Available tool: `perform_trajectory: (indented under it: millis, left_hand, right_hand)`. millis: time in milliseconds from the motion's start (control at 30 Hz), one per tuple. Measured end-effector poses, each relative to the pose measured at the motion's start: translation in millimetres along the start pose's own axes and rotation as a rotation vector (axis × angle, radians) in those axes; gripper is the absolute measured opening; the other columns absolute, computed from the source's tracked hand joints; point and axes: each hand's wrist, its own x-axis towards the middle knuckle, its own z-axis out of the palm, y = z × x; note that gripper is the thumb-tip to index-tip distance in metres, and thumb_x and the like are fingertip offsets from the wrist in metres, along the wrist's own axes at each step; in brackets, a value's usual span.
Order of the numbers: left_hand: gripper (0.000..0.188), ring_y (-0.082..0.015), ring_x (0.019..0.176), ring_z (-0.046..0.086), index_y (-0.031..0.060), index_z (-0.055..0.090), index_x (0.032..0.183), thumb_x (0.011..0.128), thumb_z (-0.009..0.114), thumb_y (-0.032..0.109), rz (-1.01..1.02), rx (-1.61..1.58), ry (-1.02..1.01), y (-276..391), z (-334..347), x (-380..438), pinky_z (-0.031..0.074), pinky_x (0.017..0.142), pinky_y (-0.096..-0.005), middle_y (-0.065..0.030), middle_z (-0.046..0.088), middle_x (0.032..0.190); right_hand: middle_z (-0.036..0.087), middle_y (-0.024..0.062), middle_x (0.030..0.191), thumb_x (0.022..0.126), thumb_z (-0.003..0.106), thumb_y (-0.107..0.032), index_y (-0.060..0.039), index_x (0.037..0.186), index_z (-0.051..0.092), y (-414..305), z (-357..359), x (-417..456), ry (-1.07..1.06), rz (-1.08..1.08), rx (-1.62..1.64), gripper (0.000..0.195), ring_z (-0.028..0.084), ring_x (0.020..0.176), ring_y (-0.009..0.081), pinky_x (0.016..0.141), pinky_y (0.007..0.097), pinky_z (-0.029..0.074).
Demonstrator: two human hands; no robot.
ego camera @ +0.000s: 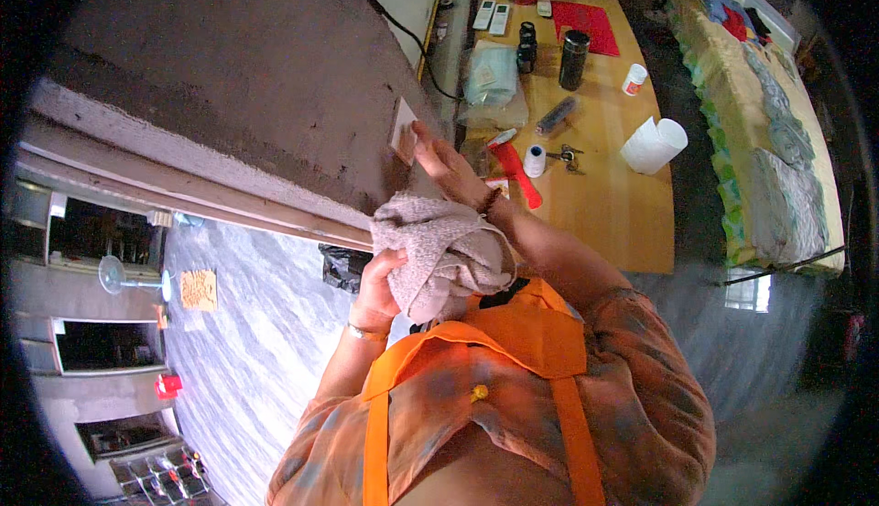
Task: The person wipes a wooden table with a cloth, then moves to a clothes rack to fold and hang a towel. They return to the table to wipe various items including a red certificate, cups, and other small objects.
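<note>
My left hand (380, 285) grips a bunched, light grey-beige terry towel (446, 252) in front of my chest. Its thumb presses into the cloth, and the other fingers are mostly hidden. Above the towel, my right hand (450, 166) reaches to a white wall switch plate (404, 128) on the dark wall. Its extended fingertips are at the plate's edge, apparently touching it. Nothing shows in that hand. The towel lies just below my right wrist, which wears a dark bracelet. I wear an orange apron (481, 348).
A wooden table (611, 231) to the right bears a paper roll (654, 145), a thread spool (535, 161), keys (568, 156) and a dark flask (574, 59). Beyond it stands a bed (755, 128). A doorway edge (206, 183) runs along the left; a black bag (343, 265) sits on the floor.
</note>
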Motion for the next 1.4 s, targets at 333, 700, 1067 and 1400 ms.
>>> perform_trajectory:
  millis: [333, 700, 1067, 1400]
  left_hand:
    - [0.059, -0.0288, 0.113, 0.057, 0.0008, 0.048, 0.132, 0.076, 0.061, 0.016, 0.134, 0.078, 0.313, -7.2, -18.2, -18.2, 0.045, 0.1, -0.0403, -0.0134, 0.06, 0.124]
    - [0.047, -0.0254, 0.112, 0.059, -0.0001, 0.051, 0.13, 0.087, 0.062, 0.016, -0.397, 0.193, 0.0, -80.4, 7.1, 59.6, 0.047, 0.098, -0.0395, -0.0126, 0.061, 0.124]
    - [0.076, -0.0316, 0.132, 0.043, -0.0045, 0.038, 0.141, 0.085, 0.068, 0.036, -0.048, 1.518, -0.08, -243.9, -20.3, 206.8, 0.036, 0.108, -0.0378, -0.0227, 0.043, 0.143]
    - [0.074, -0.0379, 0.144, 0.018, 0.0048, 0.036, 0.143, 0.077, 0.062, 0.025, -0.191, 2.113, -0.118, -306.0, -25.9, 187.8, 0.028, 0.11, -0.0548, -0.0224, 0.02, 0.155]
  right_hand:
    - [0.058, 0.0145, 0.128, 0.099, 0.036, -0.054, 0.0003, 0.128, 0.054, 20.3, -2.6, -6.2, 0.051, 0.121, -0.034, 0.065, 0.052, 0.119, 0.0224, 0.102, 0.0329, 0.038]
    - [0.055, 0.0087, 0.129, 0.091, 0.065, -0.023, -0.0047, 0.143, 0.039, -11.1, -92.0, -208.6, 0.011, 0.397, 0.398, 0.061, 0.054, 0.114, 0.0155, 0.098, 0.0296, 0.044]
    - [0.042, 0.027, 0.141, 0.077, 0.074, -0.046, -0.0111, 0.143, 0.04, 26.0, -326.2, -287.8, 0.537, 0.49, -1.277, 0.082, 0.04, 0.131, 0.0412, 0.108, 0.0435, 0.036]
    - [0.026, 0.0215, 0.152, 0.077, 0.066, -0.051, -0.0243, 0.135, 0.048, 123.5, -247.0, -271.7, 0.297, 0.369, -1.377, 0.067, 0.02, 0.143, 0.0399, 0.109, 0.0672, 0.015]
